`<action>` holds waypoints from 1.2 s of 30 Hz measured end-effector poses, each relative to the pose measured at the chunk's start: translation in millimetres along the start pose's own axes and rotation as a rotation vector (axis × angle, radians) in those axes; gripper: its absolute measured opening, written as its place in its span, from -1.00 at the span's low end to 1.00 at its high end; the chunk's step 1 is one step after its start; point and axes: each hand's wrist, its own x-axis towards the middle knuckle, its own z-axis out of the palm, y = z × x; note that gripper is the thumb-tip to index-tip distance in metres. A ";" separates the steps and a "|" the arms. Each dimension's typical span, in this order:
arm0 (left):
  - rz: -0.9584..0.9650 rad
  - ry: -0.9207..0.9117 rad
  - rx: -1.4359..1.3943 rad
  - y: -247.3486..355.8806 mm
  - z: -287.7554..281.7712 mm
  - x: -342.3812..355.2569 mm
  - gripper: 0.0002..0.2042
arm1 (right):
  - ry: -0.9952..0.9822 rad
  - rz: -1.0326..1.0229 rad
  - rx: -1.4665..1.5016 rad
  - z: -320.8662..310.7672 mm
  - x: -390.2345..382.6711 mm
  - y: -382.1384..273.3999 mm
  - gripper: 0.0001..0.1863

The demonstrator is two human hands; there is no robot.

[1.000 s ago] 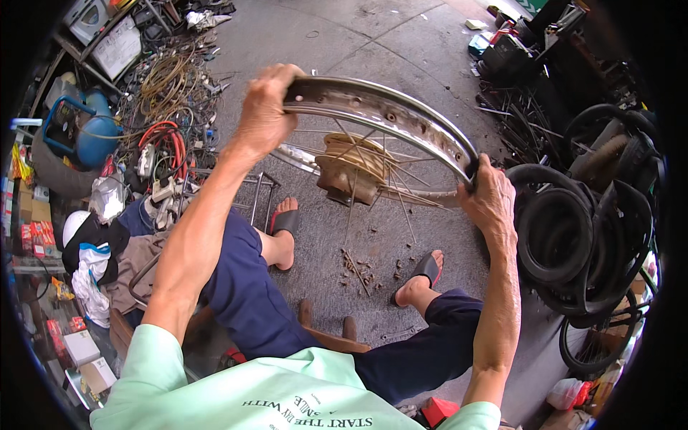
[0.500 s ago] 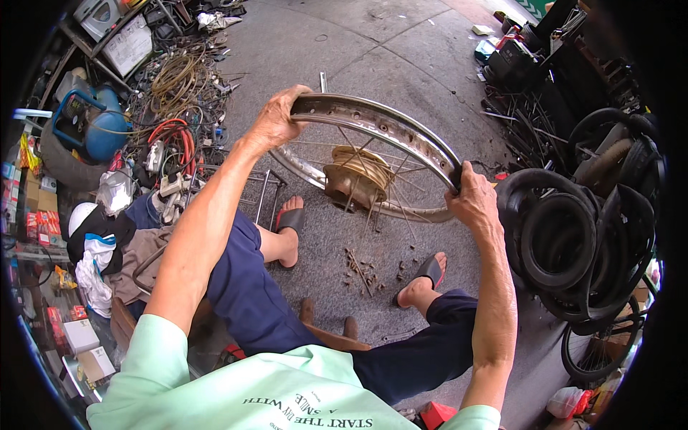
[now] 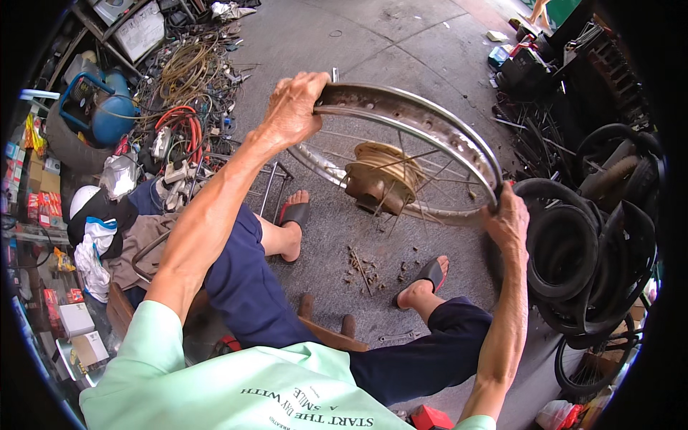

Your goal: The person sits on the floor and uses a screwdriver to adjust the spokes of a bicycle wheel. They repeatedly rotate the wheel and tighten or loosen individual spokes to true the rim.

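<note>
I hold a metal spoked wheel rim [image 3: 416, 111] raised and tilted over the floor. My left hand [image 3: 294, 107] is closed on its upper left part, and my right hand [image 3: 507, 215] grips its right side. Inside the rim hangs a dull gold hub [image 3: 376, 179], with several thin spokes sticking out at various angles. Below the wheel, a small pile of nipples and spokes [image 3: 360, 269] lies on the floor between my sandalled feet. A spanner [image 3: 398, 337] lies near the wooden seat under me.
Cables [image 3: 186, 72], a blue compressor [image 3: 115, 107] and boxes crowd the left, beside a metal frame [image 3: 276, 179]. Stacked black tyres [image 3: 559, 251] and dark metal scrap [image 3: 537, 122] fill the right. The bare leg of another person [image 3: 539, 13] shows at the top right edge.
Both hands have carried the wheel to the right since half a second ago, the left one also rising a little. Another person's leg has appeared at the top right.
</note>
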 end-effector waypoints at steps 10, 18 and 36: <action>-0.047 -0.165 -0.094 -6.8 36.5 11.1 -0.66 | -0.142 0.163 0.029 5.2 27.6 -14.9 -0.62; -0.045 -0.113 -0.092 -6.7 44.2 5.3 -0.64 | -0.143 0.218 0.066 3.8 23.8 -14.7 -0.64; -0.083 -0.169 -0.090 12.0 24.9 14.2 -0.60 | -0.034 0.117 0.052 0.1 15.5 -19.9 -0.70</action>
